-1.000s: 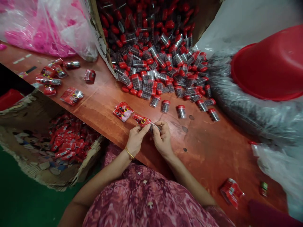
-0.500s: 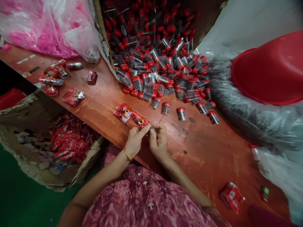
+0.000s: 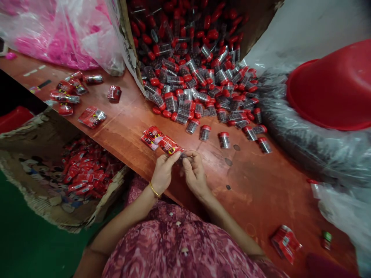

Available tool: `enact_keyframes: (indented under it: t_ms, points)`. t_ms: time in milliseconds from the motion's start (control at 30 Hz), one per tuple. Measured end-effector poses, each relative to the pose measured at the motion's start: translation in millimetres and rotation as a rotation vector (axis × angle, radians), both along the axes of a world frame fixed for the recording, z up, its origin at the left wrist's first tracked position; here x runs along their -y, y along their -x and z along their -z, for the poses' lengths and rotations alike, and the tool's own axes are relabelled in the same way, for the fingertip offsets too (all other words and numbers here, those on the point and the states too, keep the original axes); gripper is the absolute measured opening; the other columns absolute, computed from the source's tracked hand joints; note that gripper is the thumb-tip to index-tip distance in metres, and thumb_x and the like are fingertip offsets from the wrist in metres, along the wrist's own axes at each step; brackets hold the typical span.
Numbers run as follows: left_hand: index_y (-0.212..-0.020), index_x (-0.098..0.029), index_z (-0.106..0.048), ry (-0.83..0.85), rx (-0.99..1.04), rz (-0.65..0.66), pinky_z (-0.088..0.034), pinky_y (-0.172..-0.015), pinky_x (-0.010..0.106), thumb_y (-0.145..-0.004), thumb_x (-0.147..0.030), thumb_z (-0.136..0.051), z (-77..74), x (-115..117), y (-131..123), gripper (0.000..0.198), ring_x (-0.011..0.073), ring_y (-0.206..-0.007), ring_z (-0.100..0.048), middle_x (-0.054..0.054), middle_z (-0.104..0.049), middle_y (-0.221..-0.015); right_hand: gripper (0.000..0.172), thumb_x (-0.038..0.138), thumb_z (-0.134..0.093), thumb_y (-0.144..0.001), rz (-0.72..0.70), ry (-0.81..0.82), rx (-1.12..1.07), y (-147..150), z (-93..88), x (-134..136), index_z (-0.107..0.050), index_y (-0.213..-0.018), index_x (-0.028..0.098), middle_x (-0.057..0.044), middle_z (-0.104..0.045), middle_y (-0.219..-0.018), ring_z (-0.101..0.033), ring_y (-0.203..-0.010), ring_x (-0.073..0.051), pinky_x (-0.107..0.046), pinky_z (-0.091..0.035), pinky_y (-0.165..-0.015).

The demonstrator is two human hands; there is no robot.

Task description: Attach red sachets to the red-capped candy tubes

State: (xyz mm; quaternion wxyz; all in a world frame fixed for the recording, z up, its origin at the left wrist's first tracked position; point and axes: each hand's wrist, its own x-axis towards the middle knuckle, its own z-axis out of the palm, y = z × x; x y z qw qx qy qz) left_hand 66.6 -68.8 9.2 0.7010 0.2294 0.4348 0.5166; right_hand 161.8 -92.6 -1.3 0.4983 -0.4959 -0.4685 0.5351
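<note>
Both of my hands meet at the front edge of the table. My left hand (image 3: 162,173) pinches the near end of flat red printed wrappers (image 3: 169,146) between thumb and fingers. Beyond the fingertips, the wrappers lie fanned out over the tabletop. My right hand (image 3: 196,174) is closed at the same end, thumb against curled forefinger. A small dark piece shows between the fingertips of both hands; its kind is too small to make out. Small clear jars with red lids (image 3: 205,132) and dark contents stand just past my hands, apart from them.
A tipped cardboard box (image 3: 127,42) spills many such jars onto the table (image 3: 130,112). Wrapped red packs (image 3: 92,117) lie left. Below, a torn carton (image 3: 37,208) holds red packets. A red tub (image 3: 333,88) rests on a plastic bag at right; pink-filled bags (image 3: 63,38) sit back left.
The fingers of both hands have shifted slightly at the wrapper end, and the small dark piece between them shows differently. The whole view has moved a little; objects on the table stay put.
</note>
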Motion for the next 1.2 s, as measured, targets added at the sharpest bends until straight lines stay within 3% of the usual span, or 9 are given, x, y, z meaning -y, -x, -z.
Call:
enact_keyframes:
  t_ms: [100, 233, 367, 567, 700, 800, 900, 1100, 1200]
  points:
    - [-0.070, -0.014, -0.071, 0.013, 0.008, -0.053, -0.045, -0.063, 0.023, -0.060, -0.032, -0.071, -3.4, -6.4, 2.7, 0.020, 0.0127, -0.063, -0.059, 0.002, -0.068, -0.065, 0.028, 0.043, -0.056, -0.080, -0.024, -0.007, -0.082, -5.6, 1.2, -0.4, -0.043, -0.095, 0.024, 0.007, -0.050, -0.065, -0.045, -0.044, -0.006, -0.019, -0.040, -0.043]
    - [-0.067, -0.014, -0.071, -0.016, -0.060, 0.031, -0.046, -0.065, 0.024, -0.063, -0.029, -0.070, -0.9, -6.4, 2.9, 0.016, 0.0124, -0.061, -0.059, 0.002, -0.067, -0.063, 0.024, 0.038, -0.061, -0.077, 0.086, -0.046, -0.075, -8.7, 6.9, -2.0, -0.047, -0.091, 0.023, 0.004, -0.056, -0.069, -0.046, -0.045, -0.006, -0.018, -0.039, -0.040]
    - [-0.070, -0.014, -0.071, -0.059, -0.062, 0.057, -0.047, -0.068, 0.025, -0.060, -0.027, -0.074, -4.2, -4.3, 3.8, 0.017, 0.0139, -0.067, -0.061, 0.003, -0.069, -0.069, 0.020, 0.036, -0.058, -0.080, 0.066, -0.096, 0.001, -12.5, 6.2, -2.6, -0.051, -0.092, 0.022, -0.001, -0.063, -0.079, -0.057, -0.061, -0.010, -0.023, -0.049, -0.057]
    - [-0.072, -0.014, -0.069, -0.021, 0.009, -0.094, -0.047, -0.069, 0.024, -0.062, -0.035, -0.074, 1.4, -5.1, -3.9, 0.024, 0.0124, -0.067, -0.061, 0.002, -0.067, -0.067, 0.018, 0.031, -0.057, -0.082, 0.061, -0.155, 0.121, -12.2, -0.2, -3.3, -0.057, -0.096, 0.020, -0.003, -0.067, -0.088, -0.063, -0.074, -0.012, -0.026, -0.053, -0.069]
    - [-0.069, -0.014, -0.067, -0.033, 0.003, -0.047, -0.046, -0.065, 0.022, -0.059, -0.032, -0.076, 7.3, -4.6, -4.8, 0.022, 0.0100, -0.065, -0.057, -0.001, -0.065, -0.067, 0.021, 0.036, -0.062, -0.078, 0.167, -0.127, 0.007, -6.3, 6.1, -6.4, -0.058, -0.092, 0.020, -0.002, -0.068, -0.085, -0.060, -0.063, -0.010, -0.022, -0.052, -0.056]
    - [-0.069, -0.013, -0.067, -0.031, 0.003, -0.025, -0.045, -0.064, 0.022, -0.059, -0.033, -0.076, 2.6, -6.4, 0.2, 0.024, 0.0104, -0.064, -0.056, 0.000, -0.064, -0.066, 0.025, 0.037, -0.065, -0.075, 0.109, -0.080, -0.053, -6.6, 9.6, -7.0, -0.059, -0.094, 0.022, -0.001, -0.067, -0.085, -0.054, -0.050, -0.007, -0.021, -0.048, -0.046]
    - [-0.068, -0.013, -0.067, 0.025, 0.066, -0.015, -0.044, -0.062, 0.022, -0.055, -0.038, -0.077, -3.3, -8.0, 2.9, 0.030, 0.0099, -0.061, -0.056, 0.000, -0.064, -0.064, 0.030, 0.036, -0.068, -0.071, 0.048, -0.073, -0.072, -10.3, 8.4, -7.1, -0.060, -0.096, 0.023, 0.000, -0.067, -0.086, -0.056, -0.054, -0.009, -0.023, -0.050, -0.049]
    - [-0.068, -0.012, -0.067, 0.072, 0.097, 0.007, -0.045, -0.066, 0.024, -0.054, -0.040, -0.079, -1.5, 0.2, -0.4, 0.033, 0.0117, -0.064, -0.059, 0.001, -0.066, -0.065, 0.021, 0.033, -0.072, -0.066, 0.116, -0.085, 0.019, -9.6, 8.9, -15.6, -0.058, -0.077, 0.020, 0.005, -0.057, -0.060, -0.048, -0.048, -0.007, -0.020, -0.042, -0.046]
    - [-0.072, -0.013, -0.068, 0.158, 0.168, 0.075, -0.047, -0.070, 0.025, -0.053, -0.040, -0.079, -2.3, 7.4, 6.3, 0.036, 0.0142, -0.069, -0.063, 0.003, -0.068, -0.068, 0.030, 0.036, -0.076, -0.061, 0.175, -0.185, 0.151, -3.1, 15.7, -21.5, -0.052, -0.071, 0.021, 0.009, -0.044, -0.052, -0.040, -0.045, -0.006, -0.019, -0.036, -0.044]
